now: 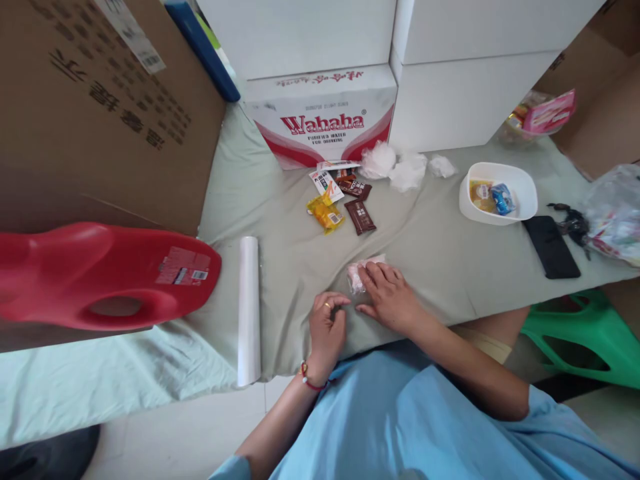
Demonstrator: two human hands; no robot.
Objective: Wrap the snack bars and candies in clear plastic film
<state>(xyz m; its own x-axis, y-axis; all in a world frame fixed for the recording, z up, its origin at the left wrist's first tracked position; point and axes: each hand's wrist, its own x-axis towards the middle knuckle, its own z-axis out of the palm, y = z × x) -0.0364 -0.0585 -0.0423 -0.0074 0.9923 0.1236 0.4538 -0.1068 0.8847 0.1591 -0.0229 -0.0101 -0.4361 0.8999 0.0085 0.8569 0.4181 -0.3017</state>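
My right hand [387,295] lies flat, fingers stretched, on a small pink-and-white wrapped packet [356,274] on the grey-green cloth. My left hand [327,325] sits just to its left with the fingers curled in a pinch; what it holds is too small to make out. A red cord is round that wrist. A roll of clear plastic bags [249,308] lies to the left. Farther back are loose snack packets: a yellow one [326,215], a brown one [360,217], and others.
A white bowl [520,212] with two packets stands at right, beside a black phone [551,247] and keys. A red jug [105,275] lies at left. A Wahaha carton [320,113], white boxes and brown cartons line the back. A green stool [585,337] is at lower right.
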